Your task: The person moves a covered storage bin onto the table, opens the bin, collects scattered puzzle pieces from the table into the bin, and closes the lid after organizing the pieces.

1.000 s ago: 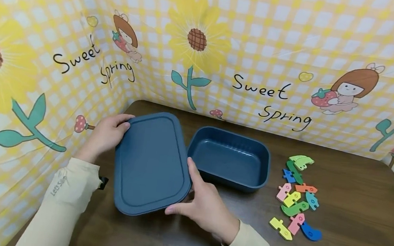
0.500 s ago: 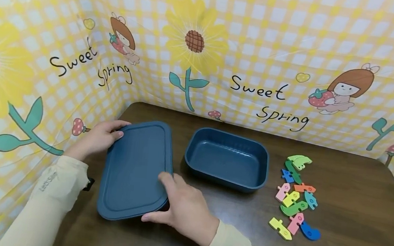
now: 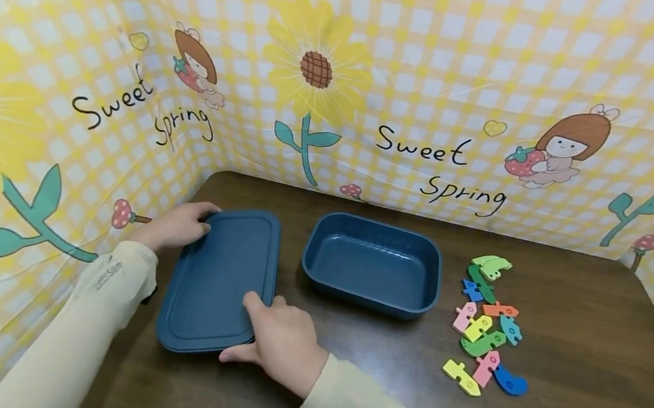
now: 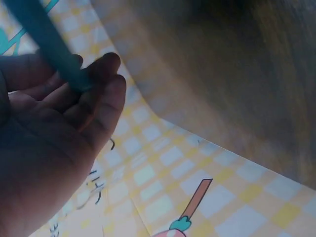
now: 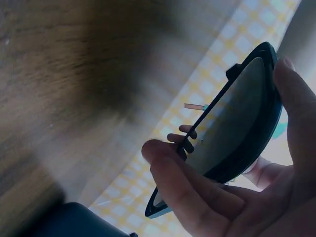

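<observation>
A dark blue rectangular lid is held between both hands, left of the matching box. My left hand grips its far left corner, thumb on top; in the left wrist view the fingers curl under the lid's edge. With my right hand I hold the near right corner, thumb over the top. The right wrist view shows the lid's pale, shiny underside, raised off the table, with fingers beneath it. The dark blue box stands uncovered, its visible inside bare.
Several colourful wooden puzzle pieces lie spread at the right of the box, among them a green crocodile head. The brown wooden table meets a yellow checked cloth at the back and left.
Both hands have carried the lid left, away from the box, and lowered it toward the table. The right thumb has come over the lid's top. The box and puzzle pieces have stayed put.
</observation>
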Available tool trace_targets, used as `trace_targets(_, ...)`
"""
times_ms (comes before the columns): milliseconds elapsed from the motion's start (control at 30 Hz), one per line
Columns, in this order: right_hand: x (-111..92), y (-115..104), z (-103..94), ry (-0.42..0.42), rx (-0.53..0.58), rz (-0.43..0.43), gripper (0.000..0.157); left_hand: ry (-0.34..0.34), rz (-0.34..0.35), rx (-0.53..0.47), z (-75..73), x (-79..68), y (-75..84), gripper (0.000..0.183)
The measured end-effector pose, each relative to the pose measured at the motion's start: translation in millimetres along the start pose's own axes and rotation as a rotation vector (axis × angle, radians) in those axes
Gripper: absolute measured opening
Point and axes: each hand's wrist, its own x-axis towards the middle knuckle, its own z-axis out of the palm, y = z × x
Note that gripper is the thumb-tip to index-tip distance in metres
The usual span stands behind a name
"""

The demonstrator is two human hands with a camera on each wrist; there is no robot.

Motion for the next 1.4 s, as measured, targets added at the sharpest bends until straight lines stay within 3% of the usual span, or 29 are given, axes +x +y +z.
trace_targets(233,12.3,-0.8,10.9,-0.04,-0.03,0.008,0.067,-0.056,0.005,0.085,7.7,20.8,0.3,0.048)
trace_targets(467,20.8,-3.2,23.7,-0.068,-0.107,0.027,0.07,-0.086,-0.034,0.165,19.3,35.1,-3.6,0.053)
trace_targets(767,31.5,-1.1,40.1,-0.131,-0.15,0.06,0.081,-0.063,-0.073,0.212,25.2,43.3,-7.8,0.049)
trace_targets(1100,39.9,-1.1,47.0,-0.195,-0.219,0.045,0.069,-0.032,-0.104,0.217,30.8,52.4,-14.8,0.043)
trace_targets(1400,41.3,0.6,42.1,-0.24,-0.207,0.054,0.065,-0.099,-0.092,0.175,24.5,46.9,-1.5,0.056)
